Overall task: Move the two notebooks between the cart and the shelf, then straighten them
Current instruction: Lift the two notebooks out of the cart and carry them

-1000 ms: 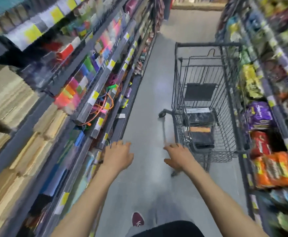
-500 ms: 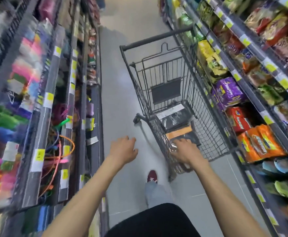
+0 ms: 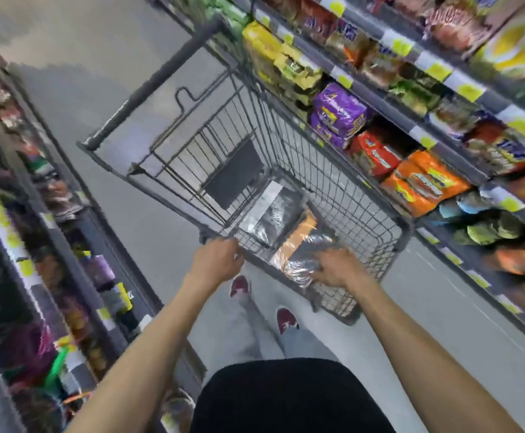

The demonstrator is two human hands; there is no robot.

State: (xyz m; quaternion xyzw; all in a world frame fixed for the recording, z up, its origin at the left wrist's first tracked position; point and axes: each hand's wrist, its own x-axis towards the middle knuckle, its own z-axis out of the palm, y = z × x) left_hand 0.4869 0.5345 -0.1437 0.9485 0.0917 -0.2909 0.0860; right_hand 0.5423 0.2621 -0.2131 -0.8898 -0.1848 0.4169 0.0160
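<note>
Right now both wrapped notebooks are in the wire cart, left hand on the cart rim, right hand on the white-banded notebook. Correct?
Not quite. In the head view the right hand is on the plastic-wrapped notebook with the orange band, not the white-banded notebook beyond it. The rest holds: both lie in the grey wire cart, left hand on its near rim.

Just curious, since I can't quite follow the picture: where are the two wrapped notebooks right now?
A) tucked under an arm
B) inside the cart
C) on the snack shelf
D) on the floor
B: both notebooks lie in the wire cart, the right hand on the nearer one.
</note>
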